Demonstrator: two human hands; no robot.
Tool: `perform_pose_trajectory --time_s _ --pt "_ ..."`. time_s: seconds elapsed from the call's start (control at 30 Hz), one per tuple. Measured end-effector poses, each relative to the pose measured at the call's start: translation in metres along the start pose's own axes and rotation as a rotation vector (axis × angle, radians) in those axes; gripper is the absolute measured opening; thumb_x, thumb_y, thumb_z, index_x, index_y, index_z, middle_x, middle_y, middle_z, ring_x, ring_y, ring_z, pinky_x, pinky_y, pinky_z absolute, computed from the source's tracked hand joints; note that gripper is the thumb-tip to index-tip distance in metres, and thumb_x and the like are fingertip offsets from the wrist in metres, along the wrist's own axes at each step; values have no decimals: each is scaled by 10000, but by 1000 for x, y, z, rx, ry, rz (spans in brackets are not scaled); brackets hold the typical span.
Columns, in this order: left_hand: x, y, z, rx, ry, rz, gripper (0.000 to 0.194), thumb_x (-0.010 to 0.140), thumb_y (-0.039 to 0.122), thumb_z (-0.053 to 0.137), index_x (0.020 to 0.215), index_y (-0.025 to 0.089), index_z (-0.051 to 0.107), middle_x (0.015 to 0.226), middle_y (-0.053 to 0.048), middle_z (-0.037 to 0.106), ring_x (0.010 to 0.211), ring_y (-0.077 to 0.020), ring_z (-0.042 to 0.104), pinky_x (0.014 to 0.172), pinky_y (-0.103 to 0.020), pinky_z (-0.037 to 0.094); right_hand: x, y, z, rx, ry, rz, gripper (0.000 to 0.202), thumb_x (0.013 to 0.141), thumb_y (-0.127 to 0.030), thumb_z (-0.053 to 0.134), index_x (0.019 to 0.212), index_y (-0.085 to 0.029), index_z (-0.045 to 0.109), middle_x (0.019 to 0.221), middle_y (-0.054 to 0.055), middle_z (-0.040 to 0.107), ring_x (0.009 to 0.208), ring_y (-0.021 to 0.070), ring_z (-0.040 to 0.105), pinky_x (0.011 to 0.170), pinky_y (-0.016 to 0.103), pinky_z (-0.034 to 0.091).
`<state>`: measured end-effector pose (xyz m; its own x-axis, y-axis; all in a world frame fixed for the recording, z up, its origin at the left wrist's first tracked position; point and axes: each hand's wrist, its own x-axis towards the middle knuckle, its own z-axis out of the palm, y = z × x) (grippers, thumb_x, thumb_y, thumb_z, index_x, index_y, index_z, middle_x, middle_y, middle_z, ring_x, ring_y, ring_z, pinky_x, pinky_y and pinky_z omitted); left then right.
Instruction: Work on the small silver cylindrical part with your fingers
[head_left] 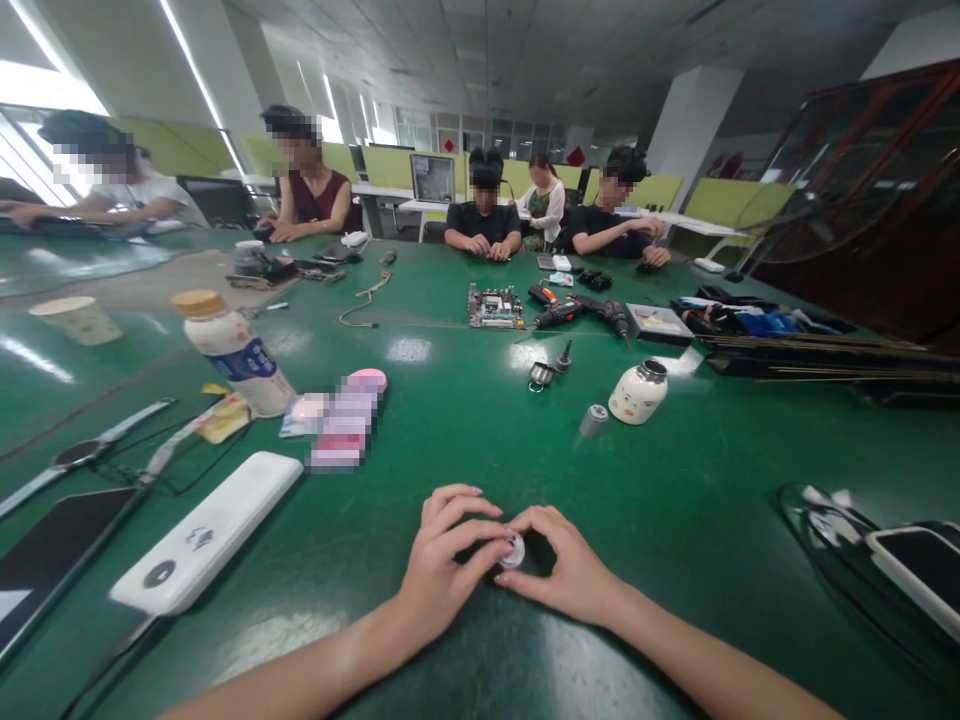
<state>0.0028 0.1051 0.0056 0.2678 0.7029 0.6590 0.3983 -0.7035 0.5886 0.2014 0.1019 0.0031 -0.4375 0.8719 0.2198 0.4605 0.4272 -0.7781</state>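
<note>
Holding a small pale round piece (513,552) with left hand (441,560) and right hand (571,568), curled in close at the fingertips, on or just above the surface (450,430), lower centre of the frame. Seemingly at a close-handling step; likely calling next for steady, even pressure.

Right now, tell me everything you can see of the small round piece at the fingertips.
The small round piece looks pale and whitish, perhaps plastic or metal, with a dark patch near its upper edge; finer detail is too small to tell. The fingers of the left hand and right hand close around it, the left thumb hiding part of its side. Whether it rests on the green table or is held just above is unclear.
</note>
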Motion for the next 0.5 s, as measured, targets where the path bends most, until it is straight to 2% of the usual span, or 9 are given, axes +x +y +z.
perform_pose_trajectory --time_s 0.1,0.2,0.3,0.37,0.43,0.47,0.5 --pt "1 1 1 -3 10 -8 100 895 330 673 923 287 758 942 -32 722 1028 -241 556 903 -408 459 0 0 0 -8 -3 -4 290 755 -341 797 950 -227 616 902 5 689 844 198 607 762 325 433" --pt "2 1 1 -11 -52 -35 116 909 325 654 921 301 767 952 -34 718 1032 -241 557 899 -408 458 0 -1 0 -2 -2 -14 271 769 -345 783 956 -239 618 905 0 693 847 197 616 771 333 442" --pt "1 1 0 -42 -143 -70 158 923 357 628 1014 300 744 1010 -47 706 1038 -238 563 911 -409 460 -3 -1 -3 68 23 -72 424 747 -350 789 1102 -247 581 1035 37 673 945 223 622 839 365 472" --pt "-1 0 -1 -51 -197 -100 377 840 452 711 1170 275 669 1102 -72 682 1058 -255 564 922 -422 460 -5 -2 -7 159 105 -137 455 809 -316 712 1211 -238 516 1139 79 635 1049 240 608 917 390 477" --pt "-3 -2 -1 -35 -231 -137 640 716 513 804 1250 233 589 1149 -98 658 1063 -275 566 908 -430 467 -6 -4 -13 200 185 -185 353 880 -243 598 1220 -241 503 1173 94 629 1107 238 597 963 403 471" --pt "-4 -2 -1 -21 -246 -153 653 685 508 828 1221 222 590 1149 -101 655 1061 -279 569 900 -431 468 -7 -6 -15 183 198 -198 309 899 -213 562 1203 -249 516 1163 89 645 1109 235 602 967 407 471" --pt "-5 -3 0 -6 -258 -165 581 686 481 835 1154 217 611 1141 -98 655 1058 -279 572 894 -432 467 -6 -8 -17 143 189 -209 298 907 -198 553 1198 -258 526 1153 80 666 1107 235 609 966 412 470"
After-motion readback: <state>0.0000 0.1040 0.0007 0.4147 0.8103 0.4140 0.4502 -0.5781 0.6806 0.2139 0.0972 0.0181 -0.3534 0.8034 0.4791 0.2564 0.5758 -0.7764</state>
